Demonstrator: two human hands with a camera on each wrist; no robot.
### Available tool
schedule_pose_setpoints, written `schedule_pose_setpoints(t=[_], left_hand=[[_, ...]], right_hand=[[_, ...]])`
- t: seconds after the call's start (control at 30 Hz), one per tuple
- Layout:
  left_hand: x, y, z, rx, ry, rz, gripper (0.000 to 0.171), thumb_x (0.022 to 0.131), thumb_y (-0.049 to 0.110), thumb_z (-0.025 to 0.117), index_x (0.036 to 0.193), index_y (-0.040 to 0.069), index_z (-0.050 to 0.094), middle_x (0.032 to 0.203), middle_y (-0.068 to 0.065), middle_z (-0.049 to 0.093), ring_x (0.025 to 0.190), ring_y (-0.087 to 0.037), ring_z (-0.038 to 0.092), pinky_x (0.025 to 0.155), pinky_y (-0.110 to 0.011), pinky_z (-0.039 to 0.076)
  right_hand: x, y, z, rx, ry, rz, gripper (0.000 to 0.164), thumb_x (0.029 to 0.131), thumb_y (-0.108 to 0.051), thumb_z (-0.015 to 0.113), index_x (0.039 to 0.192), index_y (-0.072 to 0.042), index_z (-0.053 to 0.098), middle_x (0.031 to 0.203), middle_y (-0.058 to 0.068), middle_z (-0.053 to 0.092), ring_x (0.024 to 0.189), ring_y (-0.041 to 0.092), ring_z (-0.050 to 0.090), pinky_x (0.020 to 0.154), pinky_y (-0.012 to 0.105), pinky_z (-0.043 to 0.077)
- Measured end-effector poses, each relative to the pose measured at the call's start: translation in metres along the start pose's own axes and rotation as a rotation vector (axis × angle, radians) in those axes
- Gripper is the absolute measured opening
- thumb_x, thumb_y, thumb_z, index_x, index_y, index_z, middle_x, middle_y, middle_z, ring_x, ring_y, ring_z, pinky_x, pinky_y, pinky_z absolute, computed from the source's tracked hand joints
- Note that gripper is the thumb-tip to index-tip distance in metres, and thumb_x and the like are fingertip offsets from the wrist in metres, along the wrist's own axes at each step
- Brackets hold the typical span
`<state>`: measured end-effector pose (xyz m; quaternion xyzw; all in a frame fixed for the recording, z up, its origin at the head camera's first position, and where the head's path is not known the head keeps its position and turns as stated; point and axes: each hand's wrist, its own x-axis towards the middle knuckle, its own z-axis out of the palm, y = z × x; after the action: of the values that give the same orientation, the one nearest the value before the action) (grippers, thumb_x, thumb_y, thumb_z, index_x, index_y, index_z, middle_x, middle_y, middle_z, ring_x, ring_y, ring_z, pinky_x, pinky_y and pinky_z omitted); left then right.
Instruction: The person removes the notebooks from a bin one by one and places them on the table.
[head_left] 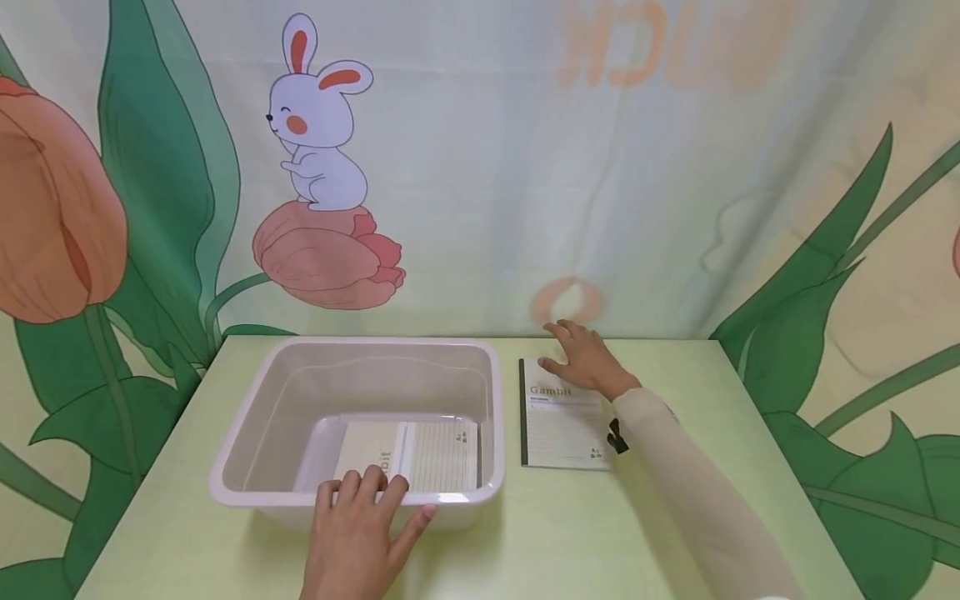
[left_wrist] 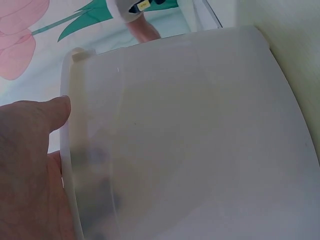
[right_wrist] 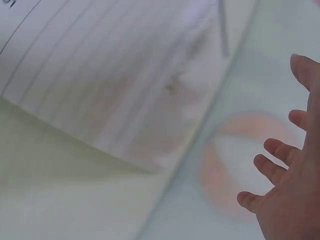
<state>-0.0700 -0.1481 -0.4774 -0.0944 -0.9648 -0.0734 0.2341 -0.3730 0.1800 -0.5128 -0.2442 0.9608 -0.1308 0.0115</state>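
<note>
My left hand [head_left: 358, 525] holds the near rim of a pale plastic basin [head_left: 247, 400], fingers hooked over the edge and thumb outside. In the left wrist view, the thumb [left_wrist: 59, 112] lies by the rim and the basin's outer wall [left_wrist: 190, 135] fills most of the picture. A notebook [head_left: 442, 454] lies inside the basin, partly hidden by the front rim. Right of the basin, a second notebook [head_left: 562, 429], printed "Gambit" with a dark spine, lies flat. Over its far end hovers my right hand [head_left: 588, 358], fingers spread and apart from the page [right_wrist: 100, 85] in the right wrist view.
The pale green table [head_left: 555, 533] ends at the back against a curtain [head_left: 465, 208] printed with a rabbit and tulips. A black clip-like piece [head_left: 617, 437] sits by the right sleeve [head_left: 690, 483].
</note>
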Motion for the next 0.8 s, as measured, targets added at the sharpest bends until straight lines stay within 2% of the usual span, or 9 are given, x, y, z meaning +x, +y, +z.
schedule_pose_setpoints(t=[0.2,0.33,0.43,0.6,0.8], left_hand=[[0.001,0.001,0.000,-0.005,0.006,0.003,0.045,0.088,0.063,0.056,0.095,0.018,0.061,0.090,-0.001,0.052,0.084,-0.023,0.047,0.084,-0.041,0.034],[0.001,0.001,0.000,-0.002,0.007,0.003,0.046,0.088,0.063,0.055,0.095,0.018,0.061,0.090,-0.001,0.052,0.084,-0.023,0.047,0.084,-0.041,0.034],[0.001,0.001,-0.001,0.003,0.000,-0.001,0.046,0.089,0.064,0.055,0.095,0.018,0.060,0.090,-0.001,0.051,0.084,-0.023,0.047,0.084,-0.042,0.034],[0.001,0.001,-0.001,0.002,0.015,0.008,0.047,0.090,0.064,0.051,0.094,0.018,0.059,0.089,-0.001,0.051,0.083,-0.023,0.047,0.083,-0.042,0.034],[0.001,0.003,0.000,-0.008,0.055,0.029,0.054,0.094,0.067,0.040,0.094,0.017,0.058,0.089,-0.002,0.052,0.082,-0.024,0.047,0.082,-0.043,0.034]], right_hand=[[-0.018,-0.018,-0.029,-0.021,0.135,-0.124,0.070,0.095,-0.051,0.057,0.150,-0.015,0.035,0.153,0.017,0.036,0.140,0.040,0.036,0.114,0.059,0.028],[-0.029,-0.036,-0.050,-0.041,0.205,-0.211,0.068,0.095,-0.052,0.056,0.150,-0.019,0.035,0.154,0.014,0.035,0.141,0.036,0.036,0.114,0.058,0.026],[-0.036,-0.053,-0.066,-0.072,0.243,-0.270,0.067,0.095,-0.053,0.055,0.151,-0.022,0.035,0.154,0.011,0.035,0.143,0.032,0.033,0.115,0.057,0.024],[-0.047,-0.085,-0.091,-0.133,0.291,-0.378,0.066,0.095,-0.052,0.057,0.150,-0.023,0.036,0.151,0.010,0.039,0.142,0.030,0.035,0.113,0.055,0.027],[-0.053,-0.115,-0.108,-0.187,0.322,-0.493,0.063,0.095,-0.053,0.054,0.149,-0.023,0.039,0.151,0.010,0.041,0.143,0.027,0.035,0.115,0.053,0.028]])
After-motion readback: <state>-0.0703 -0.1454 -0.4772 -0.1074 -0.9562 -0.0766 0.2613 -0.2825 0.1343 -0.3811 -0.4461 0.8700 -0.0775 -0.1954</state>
